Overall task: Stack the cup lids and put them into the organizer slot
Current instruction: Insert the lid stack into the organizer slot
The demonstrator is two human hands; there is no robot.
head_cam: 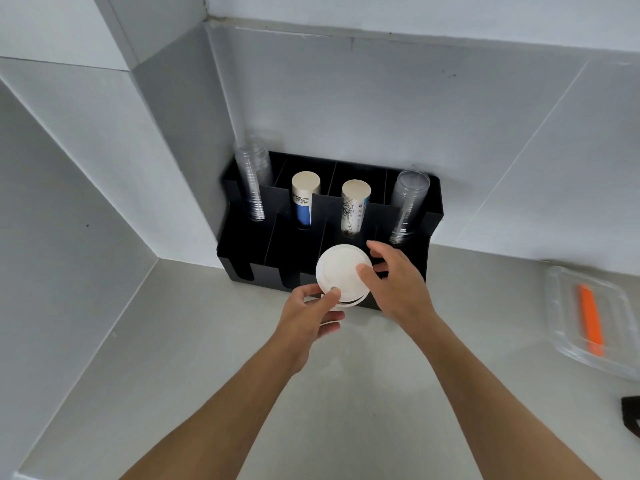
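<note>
A stack of white cup lids (341, 273) hovers at the front of the black organizer (242, 251), over its third front slot from the left. My left hand (311, 313) grips the stack from below and at its near edge. My right hand (398, 282) touches the stack's right side, thumb on the top lid and fingers spread behind it. The slot beneath the lids is mostly hidden by the stack and my hands.
The organizer's back slots hold two stacks of clear plastic cups (254, 181) (408, 206) and two stacks of paper cups (304, 199) (353, 207). A clear container with an orange item (592, 320) lies on the counter at right. A dark object (632, 417) sits at the right edge.
</note>
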